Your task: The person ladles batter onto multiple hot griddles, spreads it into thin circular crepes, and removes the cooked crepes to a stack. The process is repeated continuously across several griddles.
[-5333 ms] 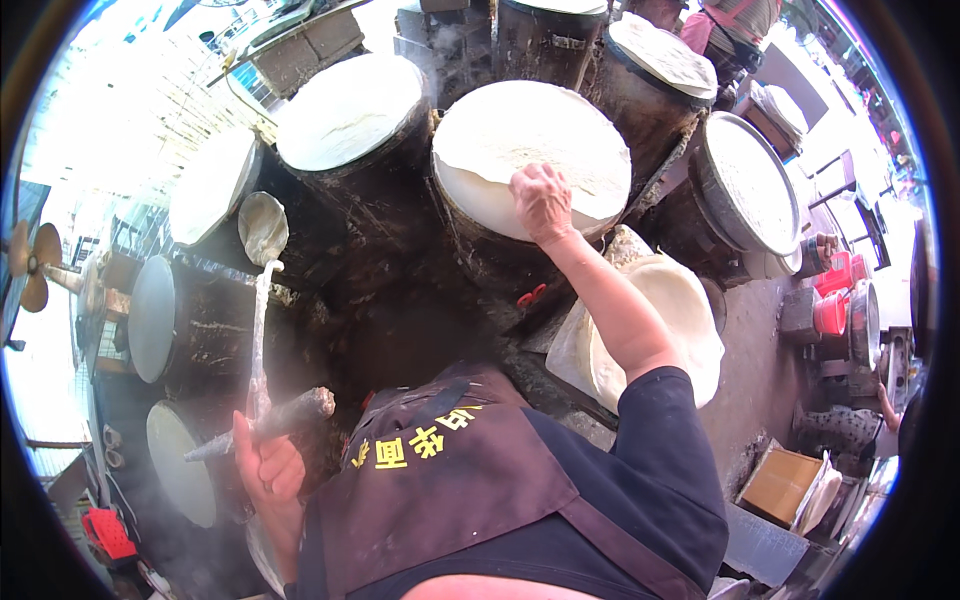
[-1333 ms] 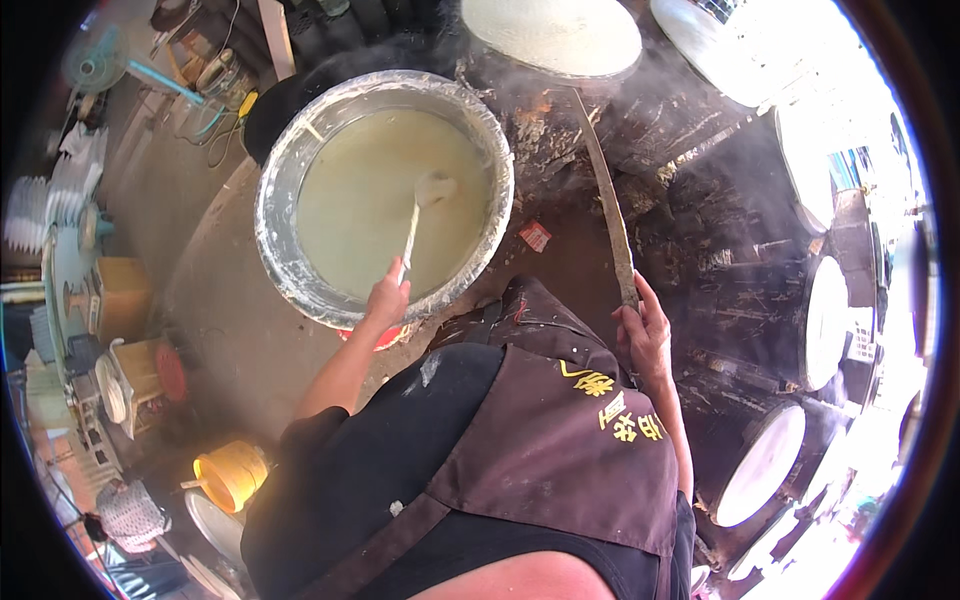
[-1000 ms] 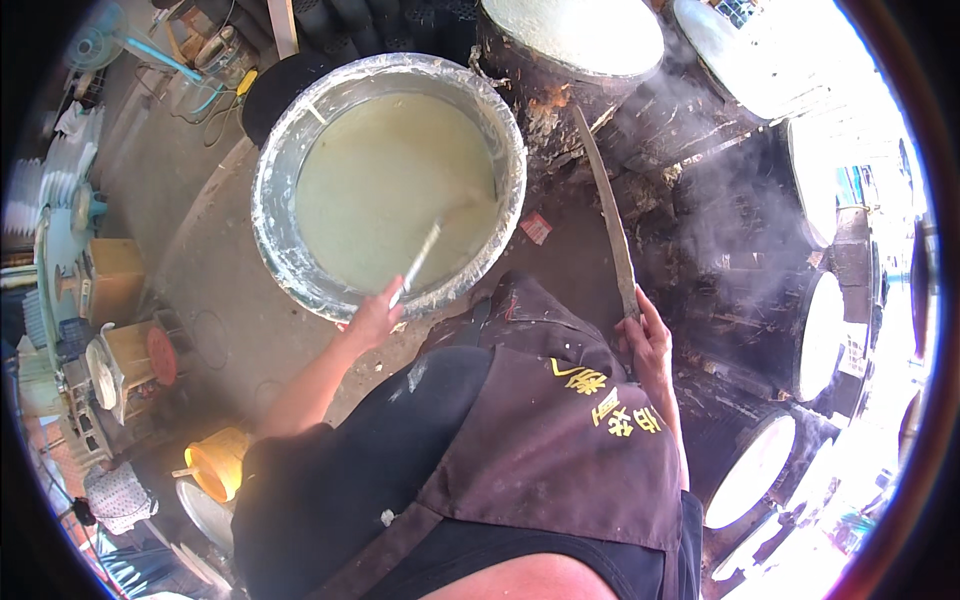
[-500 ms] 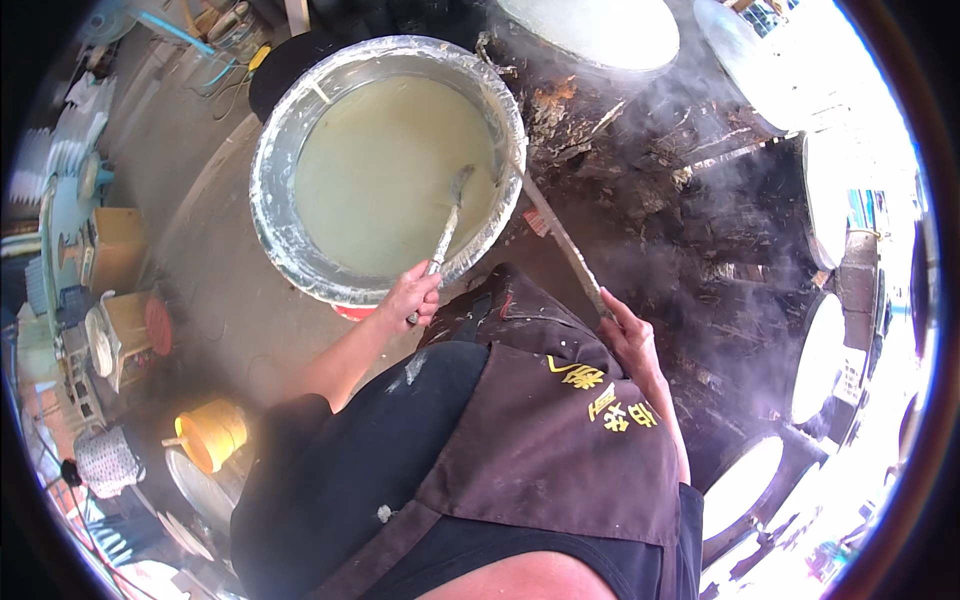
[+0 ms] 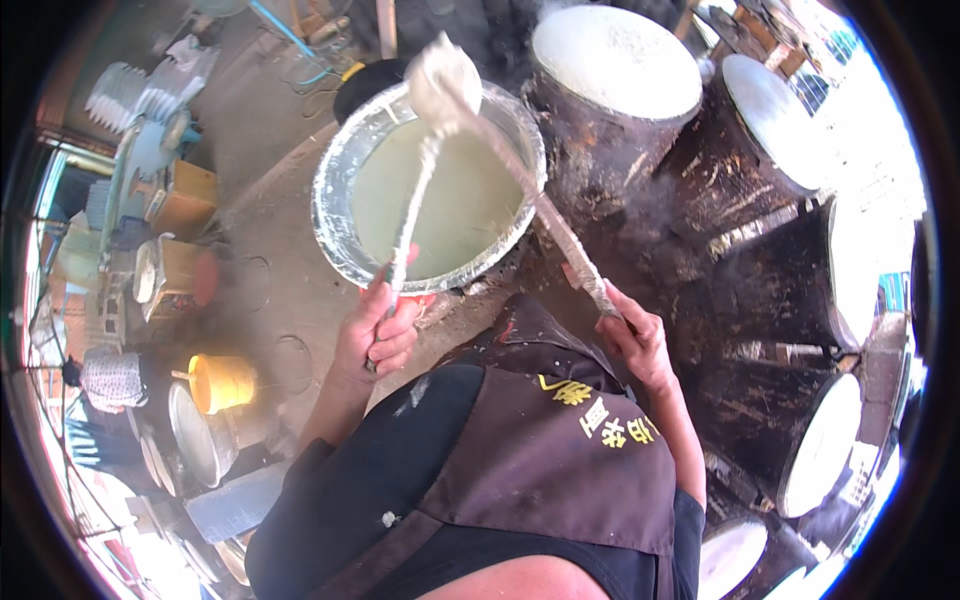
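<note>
My left hand (image 5: pixel 378 335) is closed round the lower end of a long-handled ladle (image 5: pixel 416 195), its handle crusted white. The ladle's pale, coated bowl (image 5: pixel 447 85) is lifted above the far rim of a big round metal basin (image 5: pixel 333 195). Cloudy, pale greenish-white liquid (image 5: pixel 440 220) fills much of that basin. My right hand (image 5: pixel 637 345) grips a long flat stick (image 5: pixel 555 230), also smeared white. The stick slants up to the left over the basin, and its far end meets the ladle bowl in the picture; whether they touch I cannot tell.
Several large dark drums with pale round tops, among them a far drum (image 5: pixel 617 60), curve round my right side amid steam. On the left are a yellow bucket (image 5: pixel 221 384), a wooden box (image 5: pixel 183 200) and a round pan (image 5: pixel 200 435). A blue pole (image 5: pixel 283 28) lies far left.
The ladle has come up out of the liquid and swung to the far side. The stick's far end has moved left over the basin. The view has shifted, showing more of the drums.
</note>
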Tool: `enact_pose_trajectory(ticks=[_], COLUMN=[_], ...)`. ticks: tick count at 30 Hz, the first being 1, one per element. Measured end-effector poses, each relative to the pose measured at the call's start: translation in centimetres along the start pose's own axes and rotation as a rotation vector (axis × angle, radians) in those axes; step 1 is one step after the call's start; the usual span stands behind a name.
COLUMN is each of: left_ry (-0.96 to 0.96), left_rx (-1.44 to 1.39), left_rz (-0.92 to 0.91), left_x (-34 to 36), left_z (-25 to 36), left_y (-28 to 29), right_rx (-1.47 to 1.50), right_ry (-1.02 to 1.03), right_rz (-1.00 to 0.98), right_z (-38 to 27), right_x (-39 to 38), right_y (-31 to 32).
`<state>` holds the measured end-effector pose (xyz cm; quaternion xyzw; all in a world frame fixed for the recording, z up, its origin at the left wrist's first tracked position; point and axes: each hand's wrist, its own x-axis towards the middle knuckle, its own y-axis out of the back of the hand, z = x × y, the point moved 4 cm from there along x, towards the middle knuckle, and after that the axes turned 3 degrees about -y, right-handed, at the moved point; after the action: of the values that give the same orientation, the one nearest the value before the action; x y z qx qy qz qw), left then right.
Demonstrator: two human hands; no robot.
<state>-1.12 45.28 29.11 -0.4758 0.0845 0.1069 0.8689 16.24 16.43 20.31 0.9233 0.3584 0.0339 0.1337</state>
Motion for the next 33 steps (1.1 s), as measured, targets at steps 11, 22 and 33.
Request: enact_pose_trajectory(ticks=[11, 22, 33], left_ry=[-0.123, 0.264, 0.655], left_rx=[-0.01, 0.162, 0.204], left_rz=[0.232, 0.043, -0.408], left_x=[4.0, 18.3, 37.8], left_z=[2.3, 1.7, -9.9], left_y=[-0.4, -1.9, -17.2], right_rx=[0.0, -0.454, -0.521], right_ry=[-0.225, 0.044, -0.227], right_rz=[-0.363, 0.269, 0.809], right_z=[-0.7, 0.9, 3.5], right_x=[5.6, 9.3, 1.7], right_y=[-0.7, 6.1, 20.9])
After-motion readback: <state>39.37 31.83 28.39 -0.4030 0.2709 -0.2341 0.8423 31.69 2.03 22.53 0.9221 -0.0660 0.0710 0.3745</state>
